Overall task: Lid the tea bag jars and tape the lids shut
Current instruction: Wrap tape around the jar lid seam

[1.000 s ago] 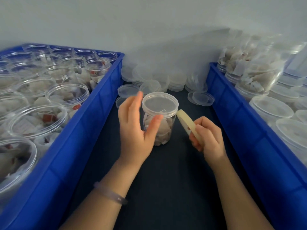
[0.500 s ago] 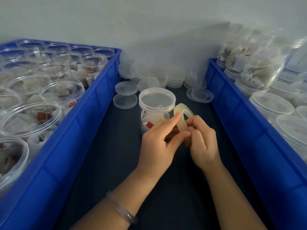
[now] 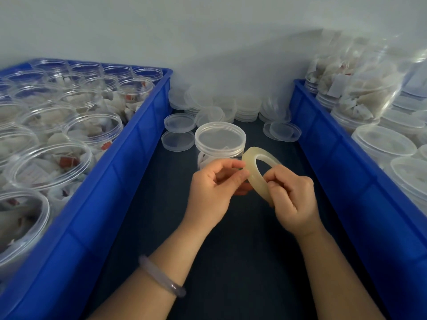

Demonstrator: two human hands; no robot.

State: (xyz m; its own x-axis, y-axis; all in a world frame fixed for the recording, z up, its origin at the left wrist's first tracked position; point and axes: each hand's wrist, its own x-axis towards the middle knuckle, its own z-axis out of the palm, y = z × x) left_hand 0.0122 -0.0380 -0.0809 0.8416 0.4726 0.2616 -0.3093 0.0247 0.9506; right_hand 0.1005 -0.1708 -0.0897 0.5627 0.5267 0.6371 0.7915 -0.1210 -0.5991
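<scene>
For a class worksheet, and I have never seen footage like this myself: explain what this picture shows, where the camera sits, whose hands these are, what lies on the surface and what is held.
There is no machine here: a person works with two bare hands, and the single camera is worn on their head, looking forward and down. The right hand grips a roll of clear yellowish tape, while the left hand pinches at its edge, seemingly to find the tape's end. Just behind, on the dark surface, stands a clear plastic jar of tea bags with its lid on. Loose clear lids lie beyond it. The blue plastic crate on the left holds open jars; the blue crate on the right holds lidded jars.
</scene>
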